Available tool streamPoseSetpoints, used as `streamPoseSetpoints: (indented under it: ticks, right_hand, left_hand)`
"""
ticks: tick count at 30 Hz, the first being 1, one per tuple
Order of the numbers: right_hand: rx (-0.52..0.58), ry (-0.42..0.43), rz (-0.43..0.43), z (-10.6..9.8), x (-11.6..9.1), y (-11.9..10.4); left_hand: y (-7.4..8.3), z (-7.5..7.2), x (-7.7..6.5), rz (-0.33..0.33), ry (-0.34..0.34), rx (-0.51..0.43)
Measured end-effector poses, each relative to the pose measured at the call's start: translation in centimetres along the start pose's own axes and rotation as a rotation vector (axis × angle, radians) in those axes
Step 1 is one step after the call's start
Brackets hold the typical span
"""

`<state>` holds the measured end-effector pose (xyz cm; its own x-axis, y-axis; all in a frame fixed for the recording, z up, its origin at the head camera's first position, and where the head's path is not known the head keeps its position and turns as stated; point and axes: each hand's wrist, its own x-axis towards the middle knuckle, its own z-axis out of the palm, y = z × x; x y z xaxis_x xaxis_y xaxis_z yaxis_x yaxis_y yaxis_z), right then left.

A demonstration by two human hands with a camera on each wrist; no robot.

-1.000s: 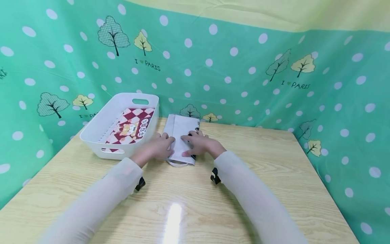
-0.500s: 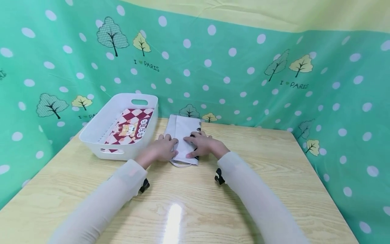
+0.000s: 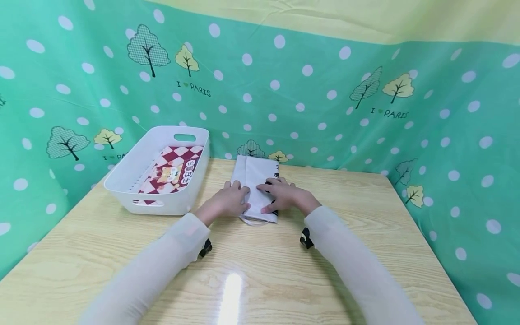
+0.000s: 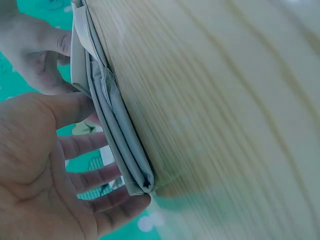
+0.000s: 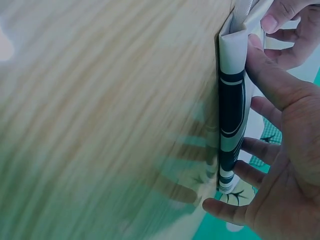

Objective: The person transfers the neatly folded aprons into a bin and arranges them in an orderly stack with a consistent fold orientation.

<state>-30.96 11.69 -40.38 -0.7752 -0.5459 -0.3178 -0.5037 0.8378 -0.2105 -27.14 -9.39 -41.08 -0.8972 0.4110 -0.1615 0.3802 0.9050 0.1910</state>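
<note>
A folded white cloth bag point(image 3: 260, 174) with black print lies flat at the back middle of the table. A pale strap point(image 3: 253, 222) sticks out at its near edge. My left hand point(image 3: 230, 198) rests on the bag's left side; in the left wrist view its fingers lie fairly straight along the stacked folded layers point(image 4: 117, 120). On the bag's right side, my right hand point(image 3: 282, 195) presses down with spread fingers. The right wrist view shows the printed folded edge point(image 5: 232, 110) beside that thumb and fingers. Both thumbs are on the near part of the bag.
A white plastic basket point(image 3: 122, 189) stands left of the bag, with a red-and-white checkered printed item point(image 3: 172, 174) in it. Behind the wooden table point(image 3: 260, 280) hangs a green dotted curtain point(image 3: 308, 90). Each wrist wears a dark camera mount.
The bag has slid a little to the right across the table, with both hands moving along on it. The basket has stayed in place.
</note>
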Motion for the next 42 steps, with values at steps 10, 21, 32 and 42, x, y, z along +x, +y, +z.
streamPoseSetpoints:
  ticks: [10, 21, 32, 42]
  right_hand:
    - [0.012, -0.001, 0.005, 0.1, -1.4, 2.1]
    - [0.094, 0.092, 0.005, 0.0, -1.8, 2.5]
    - [0.183, 0.302, 0.06, 0.0, -1.8, 3.6]
    - [0.47, 0.326, 0.162, 0.0, -1.7, 4.6]
  left_hand:
    - [2.2, 0.4, 0.9, -0.022, -0.028, -0.018]
    - [2.1, 0.1, 0.7, -0.007, 0.006, -0.044]
    - [-0.4, -0.5, 1.1, -0.07, 0.075, -0.357]
    - [-2.7, -0.5, 2.1, -0.179, 0.111, -0.67]
